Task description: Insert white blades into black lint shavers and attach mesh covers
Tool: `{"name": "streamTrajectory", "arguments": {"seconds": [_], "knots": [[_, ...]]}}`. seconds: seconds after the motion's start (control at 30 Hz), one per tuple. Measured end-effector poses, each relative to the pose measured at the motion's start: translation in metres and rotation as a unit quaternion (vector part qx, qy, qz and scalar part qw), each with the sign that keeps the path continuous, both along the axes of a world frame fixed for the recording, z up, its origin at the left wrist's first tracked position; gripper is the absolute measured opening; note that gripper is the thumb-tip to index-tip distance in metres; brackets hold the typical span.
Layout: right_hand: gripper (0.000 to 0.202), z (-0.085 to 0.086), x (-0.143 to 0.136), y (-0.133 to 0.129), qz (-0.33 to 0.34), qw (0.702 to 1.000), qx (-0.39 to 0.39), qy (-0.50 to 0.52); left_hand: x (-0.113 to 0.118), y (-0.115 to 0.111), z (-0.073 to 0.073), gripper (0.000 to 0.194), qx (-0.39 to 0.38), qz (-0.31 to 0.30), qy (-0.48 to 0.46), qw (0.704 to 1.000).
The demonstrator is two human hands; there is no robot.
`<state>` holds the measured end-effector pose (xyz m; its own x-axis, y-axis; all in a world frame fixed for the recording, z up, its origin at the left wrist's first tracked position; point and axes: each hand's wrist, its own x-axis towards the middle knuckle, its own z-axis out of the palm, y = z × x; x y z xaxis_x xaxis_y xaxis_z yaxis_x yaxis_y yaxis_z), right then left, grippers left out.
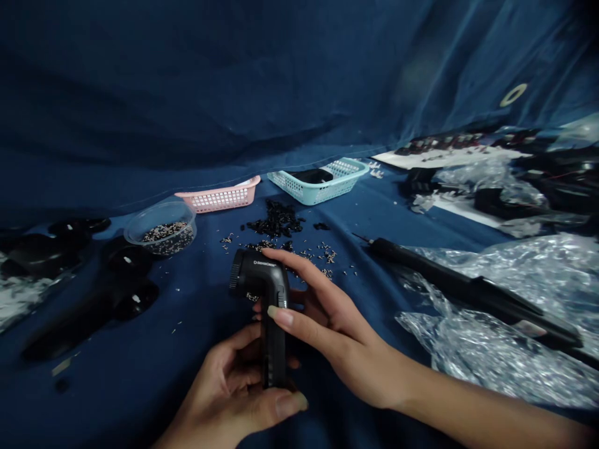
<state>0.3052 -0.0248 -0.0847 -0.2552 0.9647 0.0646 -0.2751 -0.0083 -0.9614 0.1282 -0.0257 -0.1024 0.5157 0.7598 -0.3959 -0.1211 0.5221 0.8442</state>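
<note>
A black angled device (274, 280) with a ribbed round end and pale lettering is held upright between both hands, above the blue cloth. My left hand (238, 390) is wrapped round the lower part of its handle, the thumb across the bottom end. Higher up, my right hand (337, 324) grips the device, with the thumb on the handle and the index finger along the top of the head. Behind the device lie a pile of small black parts (276, 218) and scattered small screws (326, 252). The device hides some of them.
A clear bowl of screws (163, 234), a pink basket (227, 198) and a light blue basket (322, 193) stand behind. Black parts (88, 312) lie left. At right, a black electric screwdriver (449, 280) rests on clear plastic wrap (496, 355).
</note>
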Motion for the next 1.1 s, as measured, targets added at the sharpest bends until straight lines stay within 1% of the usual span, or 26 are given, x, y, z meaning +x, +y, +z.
{"name": "streamTrajectory", "arguments": {"seconds": [0.1,0.2,0.3,0.37,0.5,0.6,0.67,0.77,0.83,0.9,1.0,1.1], "knots": [[0.051,0.001,-0.001,-0.002,-0.011,1.0,0.001,-0.02,-0.001,-0.001,-0.004,0.084,0.002,0.002,0.013,1.0],[0.049,0.0,-0.001,-0.002,-0.015,1.0,0.002,-0.025,-0.001,0.0,-0.004,0.087,0.008,-0.006,0.026,1.0],[0.052,-0.004,-0.001,0.0,-0.005,1.0,-0.015,0.022,0.0,0.0,-0.003,0.082,0.01,-0.015,0.032,0.999],[0.052,-0.007,-0.001,0.002,-0.01,0.997,-0.034,0.069,0.001,0.0,-0.003,0.081,0.007,-0.007,0.03,1.0],[0.044,-0.01,0.0,0.009,-0.027,0.982,-0.107,0.156,-0.001,0.0,-0.008,0.087,0.016,-0.008,0.035,0.999],[0.044,-0.011,0.002,0.015,-0.021,0.971,-0.147,0.186,-0.002,0.001,-0.011,0.086,0.007,-0.01,0.035,0.999],[0.045,-0.012,0.004,0.018,-0.014,0.968,-0.158,0.193,-0.003,0.002,-0.011,0.078,-0.004,-0.012,0.022,1.0],[0.051,-0.012,0.007,0.02,-0.008,0.967,-0.162,0.194,-0.002,0.004,-0.009,0.064,-0.001,-0.026,-0.001,1.0],[0.054,-0.012,0.008,0.021,-0.006,0.968,-0.159,0.194,0.0,0.004,-0.004,0.056,0.002,-0.014,-0.018,1.0],[0.055,-0.012,0.008,0.022,-0.001,0.969,-0.154,0.194,0.003,0.006,0.003,0.053,0.002,0.007,-0.026,1.0],[0.057,-0.011,0.007,0.023,0.007,0.971,-0.14,0.192,0.007,0.008,0.011,0.054,-0.004,0.025,-0.012,1.0],[0.061,-0.007,0.007,0.02,0.012,0.976,-0.119,0.183,0.008,0.009,0.012,0.05,0.025,0.018,0.0,1.0]]}}
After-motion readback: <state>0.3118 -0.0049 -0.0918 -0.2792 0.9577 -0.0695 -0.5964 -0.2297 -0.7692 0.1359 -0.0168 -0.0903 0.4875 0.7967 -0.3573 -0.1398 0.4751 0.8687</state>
